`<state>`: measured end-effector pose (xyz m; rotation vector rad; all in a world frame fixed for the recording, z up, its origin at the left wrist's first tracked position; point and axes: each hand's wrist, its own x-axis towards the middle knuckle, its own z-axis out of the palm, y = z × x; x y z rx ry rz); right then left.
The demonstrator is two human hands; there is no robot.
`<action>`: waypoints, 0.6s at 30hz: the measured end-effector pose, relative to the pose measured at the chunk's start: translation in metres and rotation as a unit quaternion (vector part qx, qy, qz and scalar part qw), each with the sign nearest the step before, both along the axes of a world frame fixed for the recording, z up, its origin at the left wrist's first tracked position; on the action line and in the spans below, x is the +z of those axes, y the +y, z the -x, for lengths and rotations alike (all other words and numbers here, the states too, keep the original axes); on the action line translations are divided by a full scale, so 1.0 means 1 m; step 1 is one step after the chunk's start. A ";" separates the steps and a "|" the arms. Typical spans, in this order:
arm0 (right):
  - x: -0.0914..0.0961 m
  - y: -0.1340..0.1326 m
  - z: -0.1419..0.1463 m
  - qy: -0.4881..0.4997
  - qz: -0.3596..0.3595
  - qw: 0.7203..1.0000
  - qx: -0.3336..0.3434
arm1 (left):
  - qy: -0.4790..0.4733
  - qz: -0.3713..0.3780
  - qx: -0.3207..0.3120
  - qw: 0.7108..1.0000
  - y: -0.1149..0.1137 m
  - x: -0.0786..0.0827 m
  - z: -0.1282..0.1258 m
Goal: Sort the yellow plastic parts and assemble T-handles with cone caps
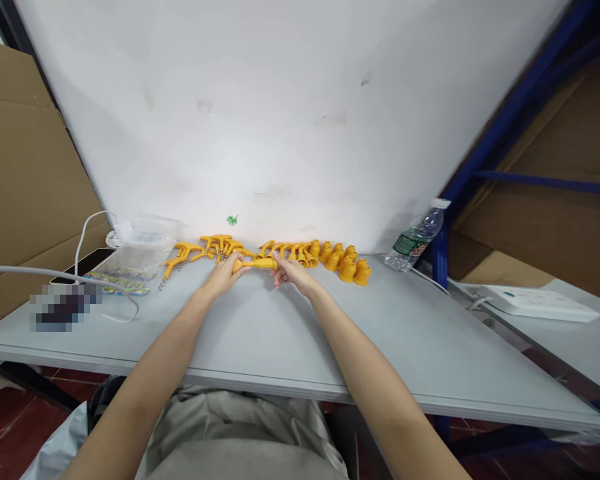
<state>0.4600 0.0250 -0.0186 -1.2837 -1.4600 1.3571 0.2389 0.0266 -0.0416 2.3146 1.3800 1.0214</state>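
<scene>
My left hand (223, 275) is closed on one end of a yellow plastic corkscrew part, held level just above the table. In line with it, a thicker yellow ribbed sleeve (265, 263) has its right end pinched in my right hand (291, 273). Whether the two pieces are joined or only meet end to end, I cannot tell. Beyond my left hand lie several yellow T-handled corkscrews (183, 252) with metal spirals. Behind my right hand runs a row of slim yellow pieces (285, 249), and to its right stand several yellow bell-shaped cups (347, 267).
A clear plastic bottle (415, 239) leans against the white back panel (300, 120). Plastic bags (135, 260), a dark phone (93, 261) and a white cable (130, 303) lie at the left. Cardboard (25, 180) borders the left side; a white power strip (540, 302) lies at the right.
</scene>
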 end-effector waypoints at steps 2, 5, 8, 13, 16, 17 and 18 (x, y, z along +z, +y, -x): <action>-0.001 0.000 0.001 0.006 0.005 1.000 -0.006 | 0.000 0.002 0.000 1.000 -0.001 0.001 0.000; -0.002 0.001 0.002 0.015 0.018 1.000 -0.015 | 0.001 0.003 0.000 1.000 -0.001 0.001 0.000; -0.004 0.003 0.002 0.016 0.035 0.999 -0.025 | 0.001 -0.005 -0.001 1.000 -0.001 0.000 0.000; -0.003 0.004 -0.002 0.012 0.071 0.997 0.002 | 0.000 0.006 0.003 1.000 0.002 -0.001 0.001; 0.001 0.002 -0.006 0.046 0.074 0.995 0.039 | -0.010 -0.003 0.000 1.000 0.003 -0.002 0.001; 0.001 0.002 -0.007 0.062 0.067 0.995 0.049 | -0.013 -0.007 -0.002 1.000 0.003 -0.002 0.001; 0.002 0.001 -0.008 0.075 0.060 0.994 0.056 | -0.014 -0.011 -0.003 1.000 0.004 -0.003 0.001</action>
